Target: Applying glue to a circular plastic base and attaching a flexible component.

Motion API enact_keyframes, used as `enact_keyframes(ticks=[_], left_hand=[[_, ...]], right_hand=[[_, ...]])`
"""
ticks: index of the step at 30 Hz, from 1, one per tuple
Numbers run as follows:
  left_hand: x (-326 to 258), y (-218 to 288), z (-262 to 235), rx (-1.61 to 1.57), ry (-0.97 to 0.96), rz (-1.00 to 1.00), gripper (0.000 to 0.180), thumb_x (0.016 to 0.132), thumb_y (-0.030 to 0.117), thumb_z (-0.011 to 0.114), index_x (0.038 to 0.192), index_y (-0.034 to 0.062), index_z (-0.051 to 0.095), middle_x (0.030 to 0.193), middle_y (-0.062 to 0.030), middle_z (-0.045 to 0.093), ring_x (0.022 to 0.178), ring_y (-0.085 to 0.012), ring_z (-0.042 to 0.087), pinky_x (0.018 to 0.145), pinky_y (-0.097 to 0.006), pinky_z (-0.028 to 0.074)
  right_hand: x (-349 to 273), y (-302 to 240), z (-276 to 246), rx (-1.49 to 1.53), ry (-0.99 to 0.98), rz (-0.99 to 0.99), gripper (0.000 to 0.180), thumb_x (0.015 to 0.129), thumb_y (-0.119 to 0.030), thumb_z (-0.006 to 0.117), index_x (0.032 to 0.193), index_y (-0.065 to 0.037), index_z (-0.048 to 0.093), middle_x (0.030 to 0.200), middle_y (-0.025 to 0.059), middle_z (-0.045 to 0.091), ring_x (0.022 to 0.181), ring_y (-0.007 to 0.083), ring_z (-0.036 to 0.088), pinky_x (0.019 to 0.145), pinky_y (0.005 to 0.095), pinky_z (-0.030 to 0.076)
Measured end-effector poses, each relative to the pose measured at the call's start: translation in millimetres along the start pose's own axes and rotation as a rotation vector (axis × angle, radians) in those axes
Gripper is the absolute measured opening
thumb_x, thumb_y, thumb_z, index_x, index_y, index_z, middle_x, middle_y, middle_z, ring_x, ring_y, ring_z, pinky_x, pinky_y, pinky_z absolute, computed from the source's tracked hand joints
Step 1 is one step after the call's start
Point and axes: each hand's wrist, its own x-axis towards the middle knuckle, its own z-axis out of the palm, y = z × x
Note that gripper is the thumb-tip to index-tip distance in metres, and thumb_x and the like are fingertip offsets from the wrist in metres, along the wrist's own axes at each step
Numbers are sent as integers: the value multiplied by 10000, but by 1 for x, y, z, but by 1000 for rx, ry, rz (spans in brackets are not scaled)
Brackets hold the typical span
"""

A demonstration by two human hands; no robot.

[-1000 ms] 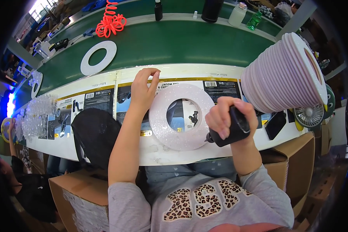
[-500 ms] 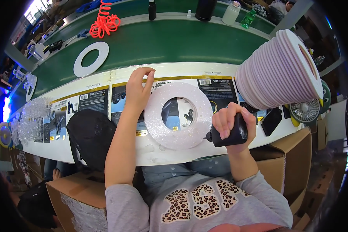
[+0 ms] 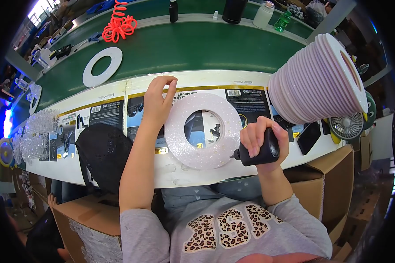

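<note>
On the counter (image 3: 118,173) in front of me, black and yellow printed package sheets (image 3: 105,111) lie flat in a row, and a white glittery ring (image 3: 202,131) rests on them. My left hand (image 3: 157,101) touches the ring's left rim, fingers loosely curled, holding nothing. My right hand (image 3: 262,141) has its grip closed around a black bottle (image 3: 259,151) (nozzle at the ring's right edge). A tilted stack of pale rings (image 3: 316,81) crowds the right side; another white ring (image 3: 102,66) lies on the green belt (image 3: 197,46) beyond.
</note>
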Motion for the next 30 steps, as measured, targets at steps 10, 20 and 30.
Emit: enact_keyframes(ticks=[10, 20, 30], left_hand=[[0, 3, -2, 17, -13, -30, 213, 975, 167, 556, 1017, -17, 654, 964, -133, 678, 928, -242, 640, 857, -323, 479], [-1, 2, -1, 12, -10, -1, 175, 949, 163, 591, 991, 8, 661, 961, -139, 664, 923, -305, 626, 843, -374, 480], [-15, 43, 0, 397, -372, -57, 674, 811, 429, 729, 1299, 0, 552, 1241, -212, 608, 1166, -364, 567, 972, -443, 469]], right_hand=[[6, -8, -14, 162, 159, -65, 376, 988, -310, 324, 702, -89, 426, 548, 32, 426, 475, 123, 368, 556, 280, 343], [10, -18, -52, 536, 383, -16, 332, 972, -349, 400, 741, -110, 418, 644, -4, 374, 604, 125, 407, 652, 291, 373], [-4, -6, -84, 800, 471, 98, 391, 920, -449, 593, 970, -62, 629, 1002, 107, 665, 947, 247, 623, 916, 470, 434]])
